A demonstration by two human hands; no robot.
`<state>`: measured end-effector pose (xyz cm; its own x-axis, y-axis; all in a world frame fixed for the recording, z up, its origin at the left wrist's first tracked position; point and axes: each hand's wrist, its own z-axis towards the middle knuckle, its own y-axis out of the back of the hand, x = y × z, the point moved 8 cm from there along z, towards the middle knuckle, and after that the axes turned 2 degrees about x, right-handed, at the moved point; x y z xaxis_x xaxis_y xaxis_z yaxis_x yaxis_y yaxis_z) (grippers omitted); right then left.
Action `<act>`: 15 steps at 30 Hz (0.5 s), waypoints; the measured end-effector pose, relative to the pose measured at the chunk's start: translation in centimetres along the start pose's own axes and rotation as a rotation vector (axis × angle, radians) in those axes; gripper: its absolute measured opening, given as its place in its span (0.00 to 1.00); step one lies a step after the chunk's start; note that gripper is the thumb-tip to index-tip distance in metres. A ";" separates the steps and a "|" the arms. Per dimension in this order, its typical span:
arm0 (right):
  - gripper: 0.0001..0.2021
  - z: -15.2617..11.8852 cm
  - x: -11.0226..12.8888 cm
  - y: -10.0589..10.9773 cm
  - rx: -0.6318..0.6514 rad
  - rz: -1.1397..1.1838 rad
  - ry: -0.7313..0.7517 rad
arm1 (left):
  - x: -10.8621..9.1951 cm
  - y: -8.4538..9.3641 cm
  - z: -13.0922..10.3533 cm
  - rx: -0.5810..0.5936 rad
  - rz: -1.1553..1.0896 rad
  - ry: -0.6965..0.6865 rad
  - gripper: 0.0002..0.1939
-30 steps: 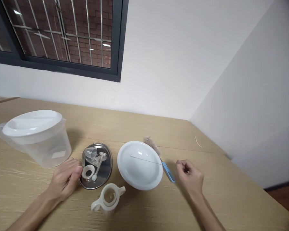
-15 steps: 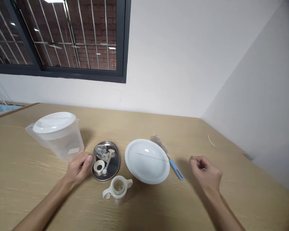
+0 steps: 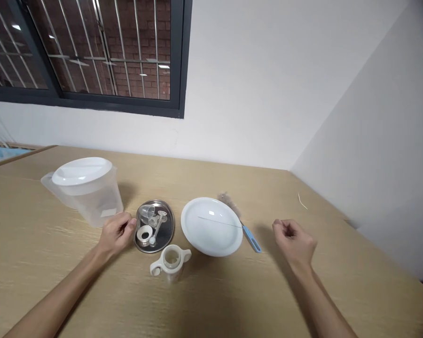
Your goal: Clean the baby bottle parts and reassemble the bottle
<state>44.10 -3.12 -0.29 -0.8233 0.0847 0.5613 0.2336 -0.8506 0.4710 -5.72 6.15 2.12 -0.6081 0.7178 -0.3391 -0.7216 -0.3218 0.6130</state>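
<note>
My left hand (image 3: 117, 233) rests in a loose fist on the table at the left edge of a steel kidney-shaped tray (image 3: 168, 234). In the tray lie a white ring (image 3: 144, 233), a clear nipple-like piece (image 3: 147, 212) and a straw piece (image 3: 158, 227). Just below the tray stands a baby bottle (image 3: 171, 258), uncapped, with two white handles. A white bowl (image 3: 211, 232) is at centre. A bottle brush (image 3: 252, 239) with a blue handle lies behind it, with a thin wire across the bowl. To its right, my right hand (image 3: 294, 241) is also a fist, with nothing visible in it.
A translucent pitcher (image 3: 100, 202) with a white lid stands at the left, behind my left hand. A small pale strip (image 3: 302, 201) lies on the wooden table (image 3: 268, 192) at the right. White walls and a barred window (image 3: 109, 51) border the far side.
The view has shifted slightly, so the things on the table sit a little higher in the picture. Both hands stay closed in about the same places.
</note>
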 end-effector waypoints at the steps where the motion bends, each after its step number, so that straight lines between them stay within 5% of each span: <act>1: 0.15 0.0 -0.1 -0.1 0.007 -0.002 -0.003 | 0.0 0.0 0.0 0.000 -0.001 0.006 0.20; 9: 0.22 0.3 -0.3 -0.2 0.045 -0.023 -0.041 | -1.1 0.6 0.3 -0.026 -0.047 -0.037 0.20; 15: 0.27 0.0 -0.4 -1.6 0.194 -0.037 -0.051 | -1.4 0.2 0.2 0.016 -0.116 -0.113 0.23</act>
<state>44.08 -1.78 -1.31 -0.8069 0.1446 0.5727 0.3031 -0.7309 0.6116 -4.95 5.16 2.85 -0.4791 0.8147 -0.3267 -0.7790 -0.2231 0.5860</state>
